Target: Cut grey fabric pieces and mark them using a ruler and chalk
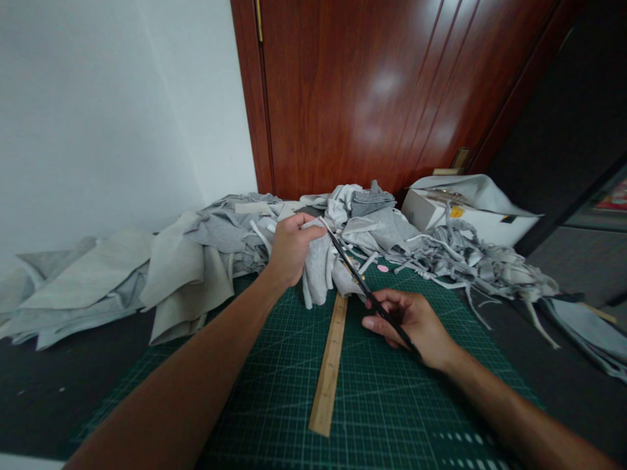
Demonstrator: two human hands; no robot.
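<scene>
My left hand (292,248) pinches a light grey piece of cloth (318,271), which hangs in folds below the fingers above the green cutting mat. Held between the thumb and fingers of my right hand (406,323) is a long slim black tool (362,282), much like tweezers. It slants up and left, with its far tip at the cloth near my left fingertips; whether it touches or grips the cloth I cannot tell. Below the hanging cloth, a wooden ruler (330,372) lies on the mat, its far end partly covered by another pale scrap (347,279).
Green cutting mat (274,391) covers the middle of the dark surface. Grey cloth pieces (191,254) lie piled at left and back. Tangled strips (470,254) spread at right, before a white box (480,219). A pink disc (383,268) lies beyond my right hand.
</scene>
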